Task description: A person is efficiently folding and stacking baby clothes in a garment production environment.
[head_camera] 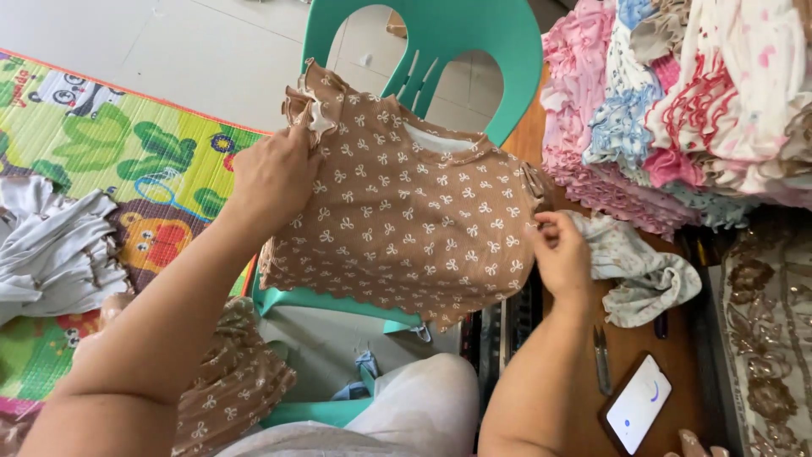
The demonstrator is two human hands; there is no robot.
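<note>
two hands up in the head view, both closed on one brown top (406,228) patterned with small white bows. left hand (275,182) curled shut over the ruffled sleeve at the upper left corner, fingers gripping the cloth near the frilled edge. right hand (560,254) pinched on the opposite side seam, thumb and fingertips together on the fabric. top spread flat and held in the air between them, neckline upward, scalloped hem hanging down, in front of a teal plastic chair (440,42). just beside the right hand, touching or nearly so, a crumpled pale printed garment (643,275) lying on a wooden table (643,347). further back on that table, a tall stack of folded ruffled clothes (677,110) in pink, white and blue. near the right forearm, small thread snips (601,360) and a phone (639,404) with a lit white screen. along the right edge, a gold embroidered cloth (765,322). down at the lower left, a matching brown bow-print piece (228,381) resting over the lap. on the floor to the left, a colourful cartoon play mat (101,144) with a heap of white garments (51,245) on it.
</note>
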